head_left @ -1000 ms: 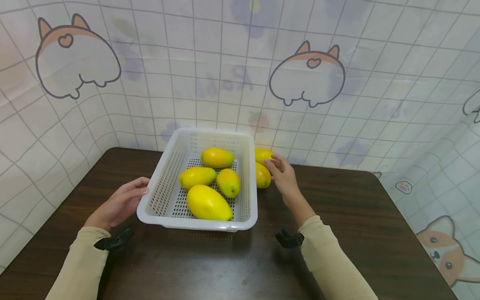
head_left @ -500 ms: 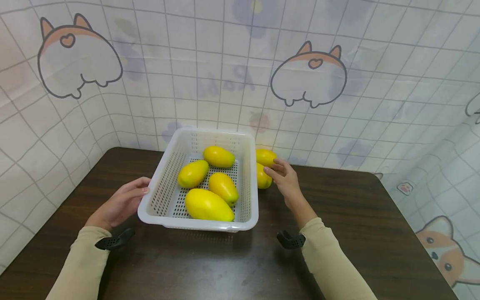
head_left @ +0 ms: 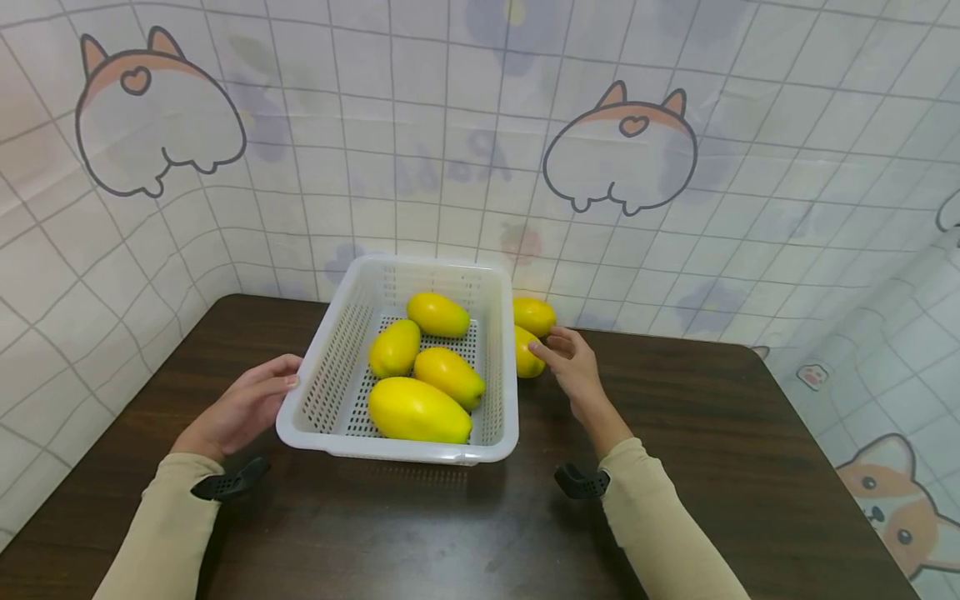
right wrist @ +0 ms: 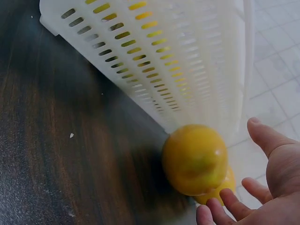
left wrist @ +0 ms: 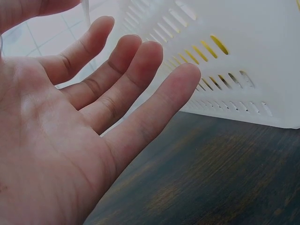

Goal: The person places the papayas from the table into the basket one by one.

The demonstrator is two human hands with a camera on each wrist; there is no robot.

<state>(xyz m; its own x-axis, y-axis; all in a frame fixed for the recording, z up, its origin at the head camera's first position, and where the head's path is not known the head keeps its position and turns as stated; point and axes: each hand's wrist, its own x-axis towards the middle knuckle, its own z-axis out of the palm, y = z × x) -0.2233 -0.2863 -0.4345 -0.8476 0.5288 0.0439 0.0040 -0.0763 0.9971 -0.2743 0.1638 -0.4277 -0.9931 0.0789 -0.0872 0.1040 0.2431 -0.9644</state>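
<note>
A white slotted plastic basket (head_left: 495, 333) stands on the dark table in the head view. In it lie several yellow mangoes (head_left: 420, 410), one larger than the rest. At the basket's left rim is my left hand (head_left: 243, 404); the left wrist view has its fingers (left wrist: 140, 70) loosely extended beside the slotted wall. My right hand (head_left: 576, 371) hovers at the basket's right, fingers spread, beside two more mangoes (head_left: 529, 354) outside the wall. The right wrist view shows the nearer mango (right wrist: 194, 159) partly covering the other, with no fingers closed round either.
The dark wooden table (head_left: 675, 433) extends to the front and right. A white grid-patterned cloth (head_left: 450, 150) with cartoon dogs hangs behind and along both sides.
Mangoes inside the basket have rolled: the middle two shifted, and the left one now lies further right than half a second ago. My right hand drew slightly back toward me; the basket barely moved.
</note>
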